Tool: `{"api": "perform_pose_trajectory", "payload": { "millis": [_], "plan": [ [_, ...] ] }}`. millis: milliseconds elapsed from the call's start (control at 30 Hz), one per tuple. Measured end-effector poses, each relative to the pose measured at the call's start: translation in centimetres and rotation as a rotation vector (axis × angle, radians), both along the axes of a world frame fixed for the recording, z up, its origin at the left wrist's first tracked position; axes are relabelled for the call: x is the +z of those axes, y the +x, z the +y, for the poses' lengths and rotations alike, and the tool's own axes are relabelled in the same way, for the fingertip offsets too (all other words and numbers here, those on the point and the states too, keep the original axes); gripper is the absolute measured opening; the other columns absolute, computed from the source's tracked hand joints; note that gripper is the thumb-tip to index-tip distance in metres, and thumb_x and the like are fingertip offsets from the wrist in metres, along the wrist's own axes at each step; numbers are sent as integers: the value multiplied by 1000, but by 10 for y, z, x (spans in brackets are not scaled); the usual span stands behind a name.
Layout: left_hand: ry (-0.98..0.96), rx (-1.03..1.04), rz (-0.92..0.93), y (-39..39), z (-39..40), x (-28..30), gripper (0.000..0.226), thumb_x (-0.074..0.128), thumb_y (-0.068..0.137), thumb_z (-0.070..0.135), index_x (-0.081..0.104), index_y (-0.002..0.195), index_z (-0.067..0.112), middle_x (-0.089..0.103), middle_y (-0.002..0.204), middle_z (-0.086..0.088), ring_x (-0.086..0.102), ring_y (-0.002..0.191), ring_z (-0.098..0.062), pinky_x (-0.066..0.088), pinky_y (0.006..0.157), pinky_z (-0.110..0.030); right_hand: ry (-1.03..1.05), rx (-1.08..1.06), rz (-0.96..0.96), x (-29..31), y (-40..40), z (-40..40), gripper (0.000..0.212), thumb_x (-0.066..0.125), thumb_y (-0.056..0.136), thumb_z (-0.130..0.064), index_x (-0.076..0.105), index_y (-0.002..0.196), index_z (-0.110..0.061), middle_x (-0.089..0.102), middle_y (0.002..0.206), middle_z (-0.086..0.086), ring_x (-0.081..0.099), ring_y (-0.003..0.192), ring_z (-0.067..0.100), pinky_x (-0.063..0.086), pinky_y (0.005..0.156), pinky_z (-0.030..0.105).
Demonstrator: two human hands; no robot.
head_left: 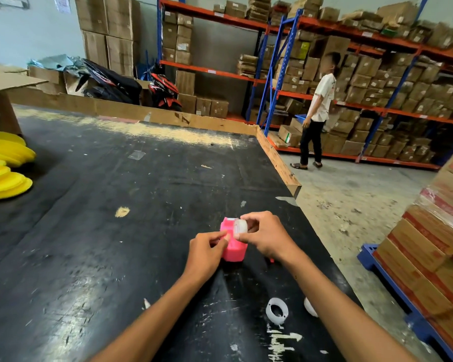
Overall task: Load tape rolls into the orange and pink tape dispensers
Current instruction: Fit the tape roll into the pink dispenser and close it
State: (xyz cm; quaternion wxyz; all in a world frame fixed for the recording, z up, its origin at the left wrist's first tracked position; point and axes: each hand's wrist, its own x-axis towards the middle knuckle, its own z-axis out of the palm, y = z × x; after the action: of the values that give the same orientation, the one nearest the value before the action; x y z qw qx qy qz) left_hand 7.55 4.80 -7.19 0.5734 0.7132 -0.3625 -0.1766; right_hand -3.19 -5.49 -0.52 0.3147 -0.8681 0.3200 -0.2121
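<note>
A pink tape dispenser (232,250) stands on the black table (115,205) in front of me. My right hand (266,236) holds a clear tape roll (239,227) just above the dispenser's top. My left hand (207,253) pinches at the roll's near edge, beside the dispenser's left side; whether it grips the tape end I cannot tell. A small orange-red piece (272,260) peeks out under my right wrist. Another clear tape roll (277,310) lies on the table near me, and a second white roll (310,307) is half hidden behind my right forearm.
Yellow round pads (5,165) are stacked at the table's left edge. A cardboard wall (168,116) borders the far side. The table's right edge drops to the floor, where a person (315,111) stands by shelves of boxes. Stacked cartons on a blue pallet (429,257) stand to the right.
</note>
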Motion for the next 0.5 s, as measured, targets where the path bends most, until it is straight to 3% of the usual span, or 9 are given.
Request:
{"api": "perform_pose_trajectory", "payload": {
  "millis": [67,167,233,300,500],
  "plan": [
    [-26,-22,-18,-3,2,0,21,61,91,20,76,104,14,79,99,-4,68,84,-3,52,76,-17,-26,46,46,-1,5,-3,26,80,65,-12,72,90,-4,74,84,16,68,76,26,55,79,50],
    [-18,-33,-34,-3,2,-4,26,55,95,23,79,90,14,79,82,-10,70,80,-25,52,75,-41,-28,72,87,-4,9,-2,37,82,66,-16,73,101,-13,76,89,6,70,84,20,56,83,44],
    [-8,-28,-41,-2,0,-6,29,53,95,24,76,85,9,77,78,-12,69,78,-30,52,74,-46,-56,76,123,-6,9,-1,37,81,68,-22,73,103,-16,76,90,2,68,85,16,55,82,40],
    [-12,-22,-42,-1,0,-9,31,53,95,25,74,84,5,73,75,-7,67,73,-24,53,77,-49,-109,91,181,-6,8,-1,32,78,72,-28,74,102,-16,74,89,3,65,83,17,51,79,37],
    [-31,-5,-36,-3,1,-10,25,54,94,24,77,92,13,79,90,-6,71,86,-21,55,79,-44,-69,127,129,-7,1,-3,36,75,78,-23,69,113,-16,74,102,2,66,88,13,52,80,33]
  ]
}}
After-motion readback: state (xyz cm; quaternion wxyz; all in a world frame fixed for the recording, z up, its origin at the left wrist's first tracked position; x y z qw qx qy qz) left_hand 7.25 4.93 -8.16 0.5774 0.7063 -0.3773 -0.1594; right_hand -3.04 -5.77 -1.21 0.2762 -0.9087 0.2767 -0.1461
